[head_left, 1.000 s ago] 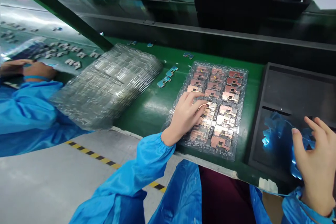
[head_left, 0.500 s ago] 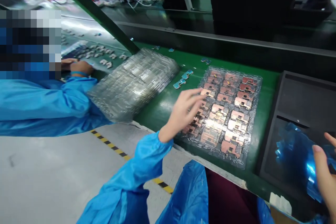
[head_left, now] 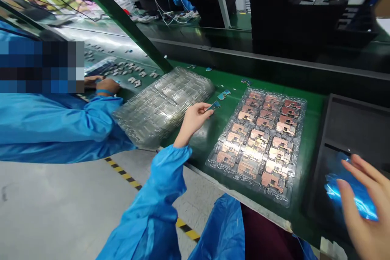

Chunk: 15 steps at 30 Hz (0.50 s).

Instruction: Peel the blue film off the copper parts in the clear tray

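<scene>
Over the green belt (head_left: 195, 140), the left hand's grip (head_left: 203, 109) clamps a blue part (head_left: 215, 105) pointing right; the right hand (head_left: 365, 207) spreads open.

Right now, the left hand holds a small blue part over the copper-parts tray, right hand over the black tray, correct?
No: the head view shows the left hand holding the blue part over the green belt, beside the copper-parts tray. The right hand is over the black tray as stated.

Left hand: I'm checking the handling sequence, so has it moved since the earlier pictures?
Yes. The left hand has moved off the clear plastic tray of copper-coloured parts, away to the tray's left over the green belt, and pinches a small blue part.
</scene>
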Each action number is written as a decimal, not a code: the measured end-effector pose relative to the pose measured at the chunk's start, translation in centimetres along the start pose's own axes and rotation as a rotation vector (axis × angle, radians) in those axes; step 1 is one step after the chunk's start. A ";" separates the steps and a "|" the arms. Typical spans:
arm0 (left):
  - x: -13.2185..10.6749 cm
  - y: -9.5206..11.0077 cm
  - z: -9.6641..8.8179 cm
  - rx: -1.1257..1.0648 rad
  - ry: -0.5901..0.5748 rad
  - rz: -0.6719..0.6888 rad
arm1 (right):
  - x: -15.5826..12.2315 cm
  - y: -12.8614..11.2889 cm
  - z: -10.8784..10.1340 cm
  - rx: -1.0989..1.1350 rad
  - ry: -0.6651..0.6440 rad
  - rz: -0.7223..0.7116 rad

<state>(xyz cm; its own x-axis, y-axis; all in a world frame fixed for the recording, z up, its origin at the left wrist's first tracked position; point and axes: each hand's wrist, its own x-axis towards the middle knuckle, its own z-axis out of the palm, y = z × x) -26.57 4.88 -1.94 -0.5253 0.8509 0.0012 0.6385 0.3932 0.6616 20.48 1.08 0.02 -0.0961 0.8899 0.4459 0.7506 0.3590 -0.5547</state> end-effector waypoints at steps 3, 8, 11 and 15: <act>-6.6 4.3 0.1 -0.356 -0.146 0.015 | 0.6 -5.5 2.1 0.212 -0.141 -0.121; -15.5 10.2 3.8 -0.796 -0.391 0.030 | 1.8 -8.8 5.7 0.443 -0.090 -0.161; -17.2 11.5 5.7 -0.932 -0.463 0.024 | 2.0 -8.5 5.8 0.499 -0.087 -0.059; -17.1 11.9 6.3 -0.933 -0.578 -0.022 | 1.7 -7.6 4.9 0.622 -0.155 0.073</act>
<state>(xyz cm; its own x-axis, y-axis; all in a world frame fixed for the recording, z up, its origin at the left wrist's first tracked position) -6.42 -2.80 1.21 -0.0333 0.9776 -0.2079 -0.1722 0.1993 0.9647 11.35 1.25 1.56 -0.1878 0.9317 0.3108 0.2441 0.3508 -0.9041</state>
